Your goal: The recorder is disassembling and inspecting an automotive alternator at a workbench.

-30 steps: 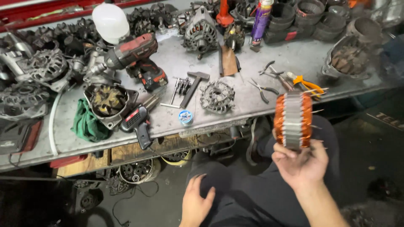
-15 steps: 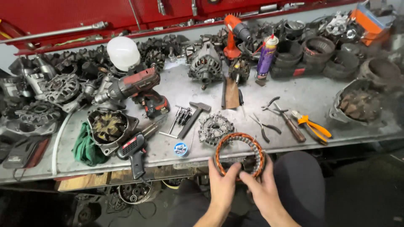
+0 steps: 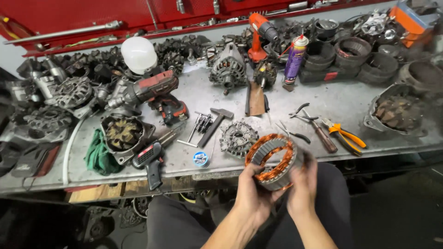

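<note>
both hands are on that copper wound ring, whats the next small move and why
Probably a slow turn of the stator ring between the palms. The left hand grips its lower rim and the right hand cups its side, holding it tilted just off the bench edge with the open face up. Only part of the copper winding shows, so turning it would bring the hidden side into view.
</note>
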